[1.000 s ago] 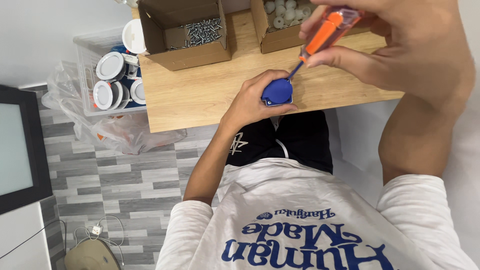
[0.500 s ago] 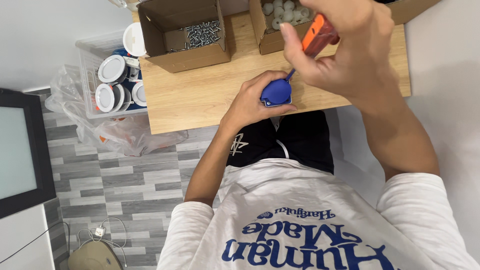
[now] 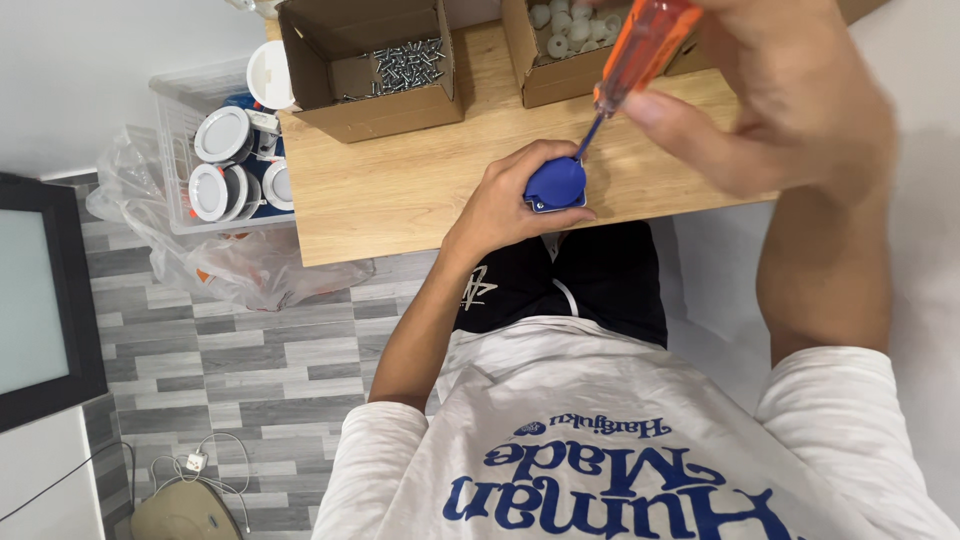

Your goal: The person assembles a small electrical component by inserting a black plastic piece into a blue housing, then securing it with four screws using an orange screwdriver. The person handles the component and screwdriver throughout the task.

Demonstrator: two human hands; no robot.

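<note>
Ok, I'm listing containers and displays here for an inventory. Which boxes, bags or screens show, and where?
Cardboard box: brown, open, table's far left, holds screws.
Second cardboard box: brown, open, beside it, holds white round parts.
Plastic bin: clear, left of the table, holds round white fittings.
Plastic bag: clear, crumpled, floor.
Screen: dark-framed, pale, left edge.

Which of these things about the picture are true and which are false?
1. The left hand holds a blue part on the table. True.
2. The right hand holds a green hammer. False: it grips an orange-handled screwdriver, its tip on the blue part.
3. One cardboard box holds screws. True.
4. The other box holds red balls. False: it holds small white pieces.
5. The clear bin of round white parts sits on the table. False: it sits beside the table.
</note>
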